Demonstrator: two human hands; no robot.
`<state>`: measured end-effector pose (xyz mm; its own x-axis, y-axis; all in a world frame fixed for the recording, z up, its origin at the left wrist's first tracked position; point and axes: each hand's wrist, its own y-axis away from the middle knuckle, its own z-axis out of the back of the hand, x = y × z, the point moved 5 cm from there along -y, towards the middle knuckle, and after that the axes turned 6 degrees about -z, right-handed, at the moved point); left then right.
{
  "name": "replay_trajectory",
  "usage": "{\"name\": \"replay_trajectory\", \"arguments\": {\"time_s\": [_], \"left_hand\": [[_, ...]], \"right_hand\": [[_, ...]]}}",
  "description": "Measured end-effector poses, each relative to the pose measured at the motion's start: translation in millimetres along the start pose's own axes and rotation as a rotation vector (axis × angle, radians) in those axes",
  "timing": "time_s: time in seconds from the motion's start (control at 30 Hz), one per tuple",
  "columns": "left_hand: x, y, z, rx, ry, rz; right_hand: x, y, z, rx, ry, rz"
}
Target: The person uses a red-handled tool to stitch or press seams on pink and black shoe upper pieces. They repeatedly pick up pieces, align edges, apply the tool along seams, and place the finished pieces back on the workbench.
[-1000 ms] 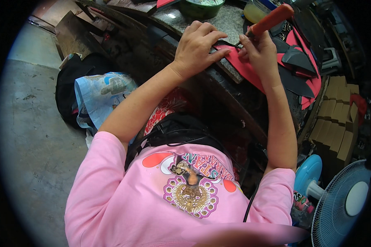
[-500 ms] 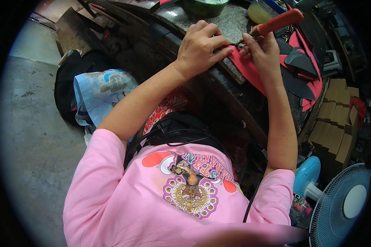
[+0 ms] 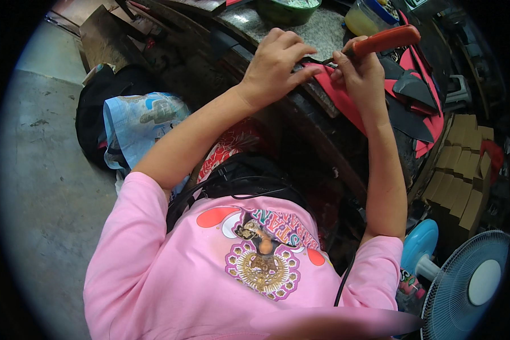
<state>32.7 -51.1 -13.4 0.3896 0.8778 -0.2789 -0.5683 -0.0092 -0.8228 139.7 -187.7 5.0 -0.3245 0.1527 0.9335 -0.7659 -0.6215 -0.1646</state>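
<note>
Your right grip (image 3: 361, 73) is closed around the tool (image 3: 388, 41), whose orange-red handle slants up and to the right, above the thumb and forefinger. Its dark, thin shaft points left, toward the fingertips of your left grip; the exact end of the shaft is too small to tell.

Your left grip (image 3: 275, 63) is nearly closed, palm down, with thumb and forefinger on the pointed end of the red sheet (image 3: 348, 101). The red sheet lies at the near edge of the tabletop (image 3: 330, 41), running from your left fingertips beneath your right grip and down to the right.

Right of your right wrist, a pile of dark pieces (image 3: 416, 93) lies with more red material. Beyond your hands stand a green bowl (image 3: 289, 13) and, to its right, a clear container (image 3: 364, 20) with yellowish contents. Cardboard boxes (image 3: 459, 170) are stacked to the right of your right forearm; a fan (image 3: 484, 283) stands at lower right.
</note>
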Motion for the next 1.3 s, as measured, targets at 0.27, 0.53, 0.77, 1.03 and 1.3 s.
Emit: {"name": "replay_trajectory", "arguments": {"time_s": [0.27, 0.53, 0.77, 1.03, 1.3], "left_hand": [[-7, 3, 7, 0.083, 0.055, 0.012], [-3, 6, 7, 0.062, 0.102, 0.031], [-1, 8, 7, 0.055, 0.133, 0.045], [-1, 6, 14, 0.021, 0.11, 0.033], [-1, 7, 12, 0.048, 0.109, 0.011]], "right_hand": [[3, -3, 2, -0.084, -0.094, -0.02], [-3, -4, -3, -0.009, -0.202, -0.047], [-8, -4, -2, 0.001, -0.27, -0.077], [-3, -2, -4, -0.014, -0.106, 0.037], [0, -1, -10, 0.061, -0.135, 0.073]]}}
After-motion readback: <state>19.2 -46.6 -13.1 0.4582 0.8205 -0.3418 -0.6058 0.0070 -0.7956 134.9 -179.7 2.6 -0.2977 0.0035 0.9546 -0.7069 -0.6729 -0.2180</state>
